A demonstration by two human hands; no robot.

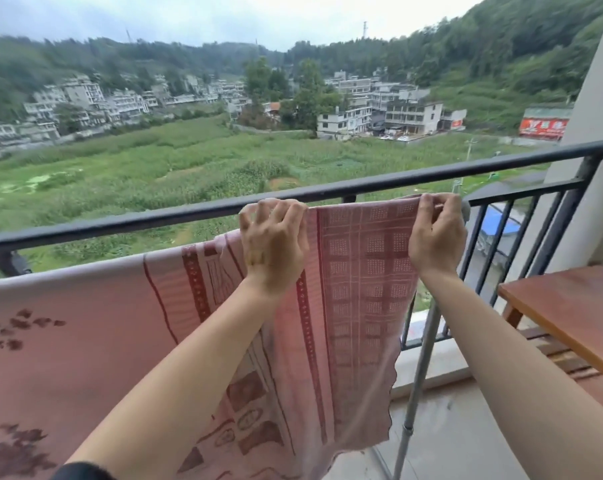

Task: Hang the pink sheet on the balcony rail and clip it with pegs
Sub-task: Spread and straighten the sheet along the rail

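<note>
- Pink sheet (120, 341), patterned in dark red checks and leaf prints, hangs over a line just inside the balcony rail (189, 214); its top edge runs below the rail, not on it, and its right end drops in folds towards the floor.
- Left hand (274, 244) is curled over the sheet's top edge, fingers bent and gripping the cloth; right hand (436, 233) pinches the upper right corner between thumb and fingers (whether it also holds a peg, I cannot tell).
- Dark metal bars (500, 237) stand under the rail at the right; a grey pole (421, 365) leans behind the sheet's right edge.
- Wooden table (570, 310) sits at the right, near the pale wall (601, 116); the balcony floor (449, 438) is bare grey concrete.
- Beyond the rail lie green fields (154, 168), white buildings (379, 112) and wooded hills (500, 46) under a grey sky.
</note>
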